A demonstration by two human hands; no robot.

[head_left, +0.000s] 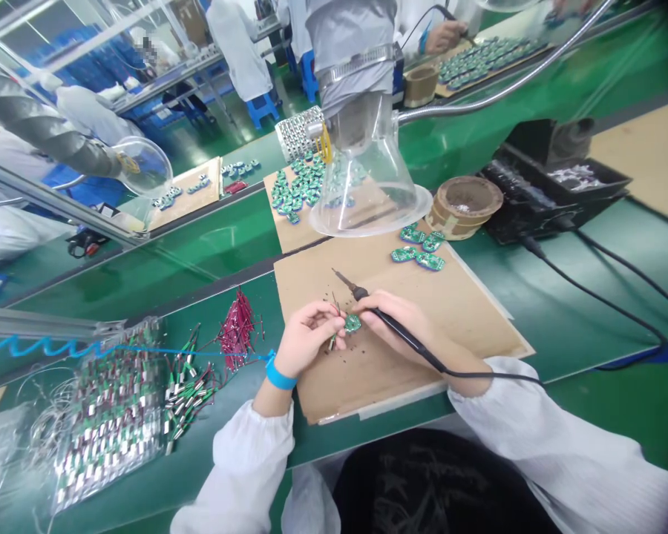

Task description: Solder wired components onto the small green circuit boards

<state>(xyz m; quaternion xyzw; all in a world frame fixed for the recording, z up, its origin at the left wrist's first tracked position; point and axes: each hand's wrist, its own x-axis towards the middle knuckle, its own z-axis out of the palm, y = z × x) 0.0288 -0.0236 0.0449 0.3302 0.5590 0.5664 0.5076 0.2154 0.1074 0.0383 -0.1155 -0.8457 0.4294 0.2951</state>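
My right hand (393, 315) is closed round a black soldering iron (404, 334), its bare tip pointing up and left over the cardboard sheet (423, 356). Pinched in the fingers of my left hand (312, 337) are thin wires or a lead, whose exact kind is partly hidden. A small green circuit board (352, 323) lies between the two hands, at my left fingertips. Whether the left fingers also grip the board I cannot tell. Dark specks are scattered on the cardboard around it. A blue wrist strap (280, 373) circles my left wrist.
Red wires (238, 330) and green-and-silver wired parts (189, 393) lie at left. A clear fume hood (372, 185) hangs above the far cardboard edge. Several finished-looking boards (417, 248), a round pot (463, 204) and a black soldering stand (551, 185) sit at back right. Co-workers sit beyond.
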